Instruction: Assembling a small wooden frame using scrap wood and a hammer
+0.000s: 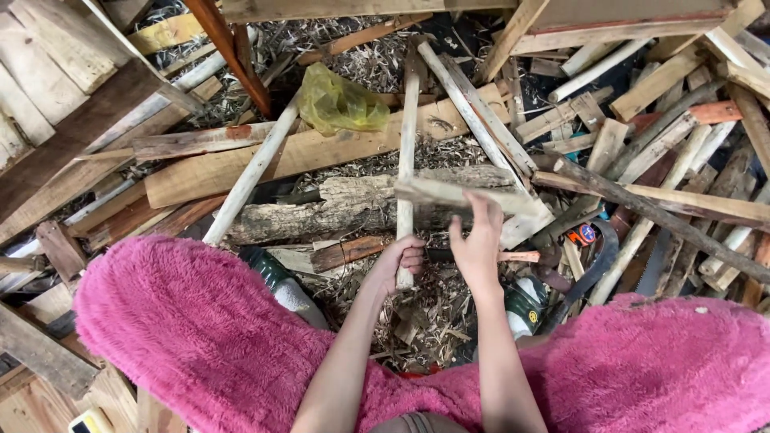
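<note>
The left hand (pixel 399 263) has its fingers closed around the lower end of a pale, slim stick (pixel 407 152) that stands over a rough log (pixel 353 210). The right hand (pixel 479 240) grips a flat, pale board (pixel 457 195) lying across the stick. A crumpled yellow bag (pixel 338 103) lies on planks behind. A round orange-and-blue label (pixel 586 234) shows at right, near a green-and-white bottle (pixel 524 305).

Both your bare forearms reached forward from pink fuzzy sleeves, close together near the middle of the view. Your left hand (pixel 399 265) was curled into a tight fist, knuckles up, thumb side toward your right hand (pixel 476 244). That hand stood raised on edge, palm facing left, fingers (pixel 486 210) stretched up and pinched at the tips.
</note>
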